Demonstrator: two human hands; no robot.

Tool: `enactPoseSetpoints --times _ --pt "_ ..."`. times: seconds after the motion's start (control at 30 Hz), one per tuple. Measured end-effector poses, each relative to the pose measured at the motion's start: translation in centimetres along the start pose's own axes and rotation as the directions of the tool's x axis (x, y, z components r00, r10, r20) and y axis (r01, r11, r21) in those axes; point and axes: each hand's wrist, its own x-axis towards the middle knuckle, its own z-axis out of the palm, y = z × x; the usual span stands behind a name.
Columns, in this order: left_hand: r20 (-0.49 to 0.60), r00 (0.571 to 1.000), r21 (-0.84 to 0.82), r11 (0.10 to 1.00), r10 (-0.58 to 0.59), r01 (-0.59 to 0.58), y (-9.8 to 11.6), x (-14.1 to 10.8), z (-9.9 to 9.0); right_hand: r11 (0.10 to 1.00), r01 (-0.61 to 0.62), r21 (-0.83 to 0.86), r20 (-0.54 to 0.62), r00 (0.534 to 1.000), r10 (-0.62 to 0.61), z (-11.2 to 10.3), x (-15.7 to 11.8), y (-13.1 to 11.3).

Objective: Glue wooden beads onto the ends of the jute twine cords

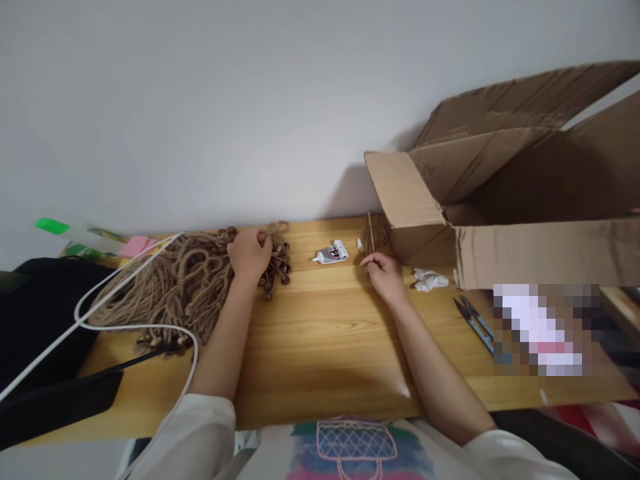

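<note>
My left hand (250,257) is closed at the right end of a heap of brown braided cords (195,280) with round dark beads. Its fingers curl on a brown cord (278,229) whose loop shows just beyond them. Further right, my right hand (384,277) is pinched shut over the tabletop; what its fingertips hold is too small to make out. Just past those fingertips are a bundle of thin brown strands (377,232) and a small white cap (359,244). Between my hands lies a glue tube (333,253), its nozzle pointing left.
An open cardboard box (530,257) takes up the right side. Crumpled white tissue (430,280) and blue-handled thread snips (477,323) lie before it. A white cable (135,327) crosses the left side, near a pink sticky-note pad (137,246) and a green-capped item (53,227).
</note>
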Motion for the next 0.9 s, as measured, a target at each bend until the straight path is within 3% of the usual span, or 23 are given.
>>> enactPoseSetpoints --times 0.17,0.33,0.43,0.53,0.7,0.9 --pt "-0.005 1.0 0.043 0.999 0.011 -0.011 -0.2 0.3 0.5 1.0 0.0 0.002 0.008 1.0 0.0 0.0 0.0 0.0" --pt "-0.136 0.988 0.069 0.995 0.079 -0.07 1.1 -1.1 0.1 1.0 0.005 -0.008 0.016 1.0 -0.005 -0.1 0.0 -0.1" --pt "-0.115 0.969 -0.018 0.975 0.218 -0.222 2.9 -3.5 0.8 1.0 0.018 -0.023 0.018 1.0 -0.017 -0.2 -0.1 -0.1" --pt "-0.014 0.905 -0.119 0.898 0.426 -0.424 4.4 -6.1 2.6 0.998 0.03 -0.049 0.02 0.999 -0.029 -0.3 -0.1 -0.1" --pt "0.071 0.9 -0.202 0.89 0.429 -0.408 4.8 -7.5 5.3 0.992 0.06 -0.107 0.031 0.998 -0.057 -0.3 -0.1 -0.1" --pt "0.074 0.908 -0.217 0.895 0.412 -0.389 4.6 -7.5 5.3 0.956 0.164 -0.245 0.032 0.986 -0.161 -0.3 -0.6 -0.6"
